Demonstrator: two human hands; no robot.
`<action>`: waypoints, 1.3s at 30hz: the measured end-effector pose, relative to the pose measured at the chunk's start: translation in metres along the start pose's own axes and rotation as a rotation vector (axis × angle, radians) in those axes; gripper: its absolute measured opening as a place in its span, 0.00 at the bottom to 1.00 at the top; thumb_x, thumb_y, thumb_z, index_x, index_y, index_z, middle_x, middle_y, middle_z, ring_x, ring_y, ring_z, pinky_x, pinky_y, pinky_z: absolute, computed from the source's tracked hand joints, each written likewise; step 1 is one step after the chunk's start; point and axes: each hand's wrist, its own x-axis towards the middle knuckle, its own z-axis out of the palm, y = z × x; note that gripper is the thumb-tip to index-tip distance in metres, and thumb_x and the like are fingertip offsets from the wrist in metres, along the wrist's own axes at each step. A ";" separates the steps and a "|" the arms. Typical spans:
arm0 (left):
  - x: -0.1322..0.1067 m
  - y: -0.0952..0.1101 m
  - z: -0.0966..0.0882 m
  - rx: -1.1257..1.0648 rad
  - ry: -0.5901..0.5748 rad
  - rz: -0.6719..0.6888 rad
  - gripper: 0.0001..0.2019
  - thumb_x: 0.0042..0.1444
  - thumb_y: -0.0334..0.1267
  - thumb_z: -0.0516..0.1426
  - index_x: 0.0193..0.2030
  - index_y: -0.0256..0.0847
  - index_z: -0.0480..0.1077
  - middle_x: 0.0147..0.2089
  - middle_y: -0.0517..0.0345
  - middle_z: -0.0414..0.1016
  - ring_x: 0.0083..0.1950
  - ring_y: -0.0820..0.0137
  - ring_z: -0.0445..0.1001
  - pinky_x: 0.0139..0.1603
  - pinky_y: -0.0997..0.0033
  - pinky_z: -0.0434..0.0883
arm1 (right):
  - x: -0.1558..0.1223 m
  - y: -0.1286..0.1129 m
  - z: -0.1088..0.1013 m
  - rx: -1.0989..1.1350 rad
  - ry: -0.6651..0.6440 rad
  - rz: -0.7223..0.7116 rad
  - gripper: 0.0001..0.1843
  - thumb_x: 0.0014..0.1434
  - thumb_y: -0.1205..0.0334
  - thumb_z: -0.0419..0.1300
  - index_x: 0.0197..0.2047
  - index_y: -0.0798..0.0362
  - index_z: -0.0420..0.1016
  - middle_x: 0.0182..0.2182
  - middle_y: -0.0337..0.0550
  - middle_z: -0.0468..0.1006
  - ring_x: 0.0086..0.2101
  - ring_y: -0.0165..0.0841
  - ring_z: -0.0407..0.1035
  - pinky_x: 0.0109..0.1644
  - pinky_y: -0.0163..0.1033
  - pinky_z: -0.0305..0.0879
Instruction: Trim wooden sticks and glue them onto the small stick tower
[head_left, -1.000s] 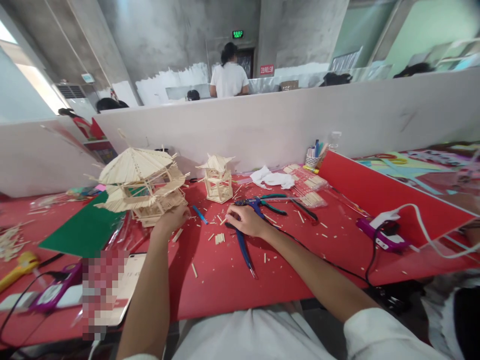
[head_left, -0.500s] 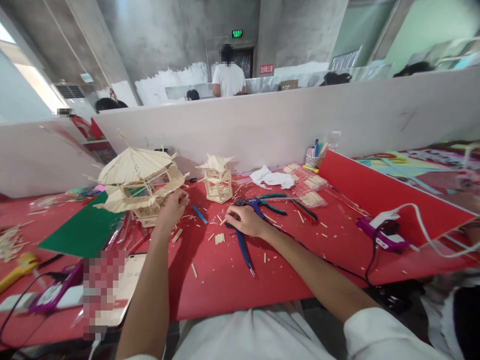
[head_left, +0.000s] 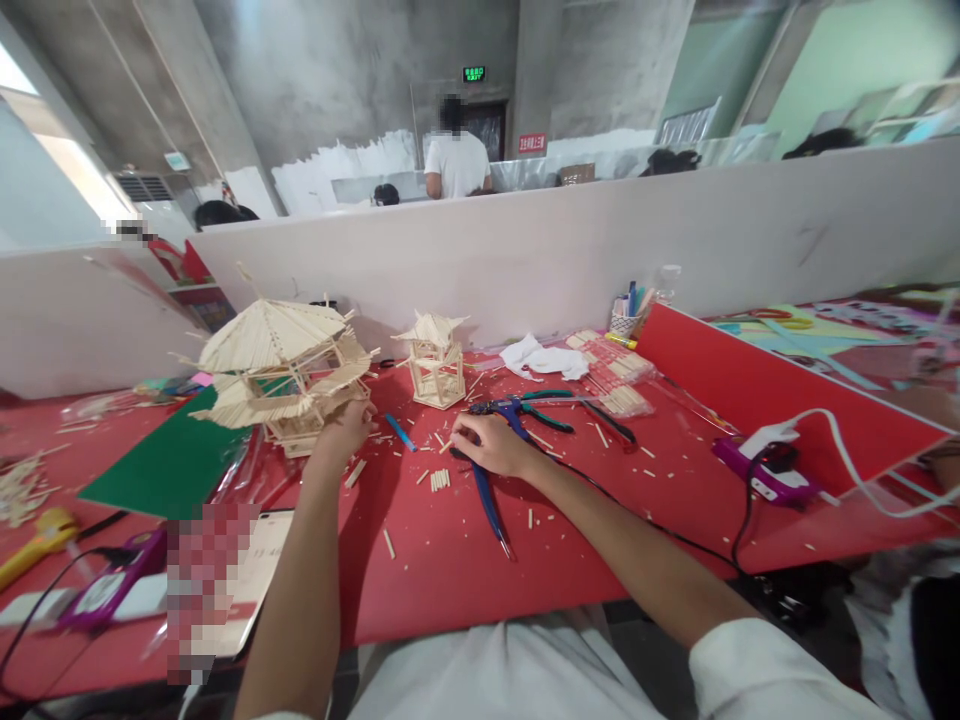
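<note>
My left hand [head_left: 346, 428] is beside the lower right side of a large pavilion model [head_left: 274, 335] built of thin wooden sticks. Its fingers are curled together, and what they hold, if anything, is hidden. My right hand [head_left: 491, 443] rests low over the red table, thumb and fingers pinched on a short wooden stick [head_left: 447, 446]. Under that hand lie blue-handled pliers [head_left: 491, 508]. Several cut stick pieces [head_left: 440, 480] lie in a row just in front of it. A smaller stick pavilion [head_left: 435, 362] stands upright between and beyond my hands.
Green-handled pliers [head_left: 555, 408], white tissue [head_left: 541, 357] and bagged sticks [head_left: 619, 375] lie at the back right. A blue marker-like stick [head_left: 400, 432] is near the middle. Left are a green board [head_left: 161, 460], a phone [head_left: 259, 570] and a yellow glue gun [head_left: 45, 540]. A purple power strip [head_left: 765, 475] sits right.
My left hand has dropped slightly toward me along the large pavilion's side, its fingers lower than before. The right hand stays in place with the stick.
</note>
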 end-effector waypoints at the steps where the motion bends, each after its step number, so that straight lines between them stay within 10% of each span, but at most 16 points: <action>1: 0.001 -0.002 0.003 0.042 -0.032 0.016 0.11 0.52 0.33 0.58 0.44 0.43 0.74 0.46 0.52 0.78 0.45 0.65 0.75 0.46 0.71 0.68 | 0.000 0.001 0.000 -0.001 -0.001 -0.003 0.08 0.63 0.60 0.55 0.34 0.53 0.71 0.27 0.39 0.76 0.29 0.30 0.70 0.35 0.33 0.60; 11: -0.006 0.008 0.006 0.149 -0.285 -0.007 0.04 0.51 0.33 0.60 0.35 0.42 0.72 0.36 0.55 0.78 0.35 0.69 0.74 0.33 0.75 0.62 | -0.001 0.002 0.001 -0.008 -0.007 -0.002 0.08 0.63 0.60 0.55 0.34 0.53 0.72 0.27 0.39 0.76 0.29 0.30 0.70 0.35 0.33 0.59; 27: -0.008 -0.002 0.008 0.184 -0.060 0.073 0.11 0.52 0.26 0.52 0.38 0.43 0.70 0.39 0.53 0.76 0.43 0.66 0.73 0.45 0.71 0.65 | 0.000 0.005 0.003 0.040 0.027 -0.002 0.05 0.61 0.62 0.56 0.35 0.52 0.72 0.28 0.39 0.77 0.29 0.30 0.70 0.36 0.33 0.62; 39: -0.008 0.015 -0.004 0.178 -0.115 0.077 0.06 0.53 0.35 0.59 0.39 0.43 0.73 0.41 0.51 0.76 0.42 0.62 0.74 0.41 0.70 0.66 | 0.000 0.009 0.004 0.159 0.021 0.015 0.03 0.59 0.64 0.56 0.37 0.52 0.69 0.31 0.41 0.80 0.32 0.32 0.74 0.39 0.35 0.65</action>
